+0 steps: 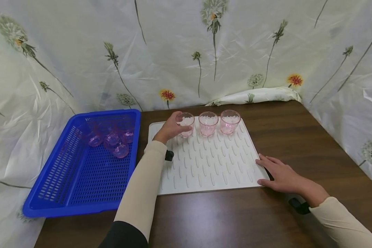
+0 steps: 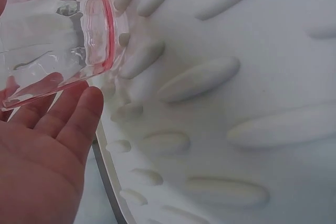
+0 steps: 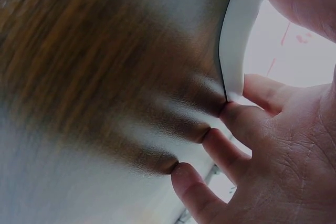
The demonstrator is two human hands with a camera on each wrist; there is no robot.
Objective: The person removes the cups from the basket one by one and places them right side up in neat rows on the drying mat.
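My left hand (image 1: 171, 127) grips a clear pink drinking glass (image 1: 186, 120) at the back left of a white ridged draining tray (image 1: 204, 168). In the left wrist view, the fingers (image 2: 68, 114) lie along the side of the glass (image 2: 52, 40), and its pink rim is down against the ridges. Two more pink glasses stand to its right in a row, a middle glass (image 1: 208, 124) and a right-hand glass (image 1: 229, 122). At the tray's front right corner my right hand (image 1: 282, 175) rests with its fingers spread, fingertips touching the dark tabletop and the tray's edge.
A blue slotted plastic basket (image 1: 90, 182) sits left of the tray, with several pink glasses (image 1: 113, 139) lying in its far part. Dark wood table (image 1: 223, 217) extends in front and to the right. A flower-patterned sheet (image 1: 173, 51) hangs behind.
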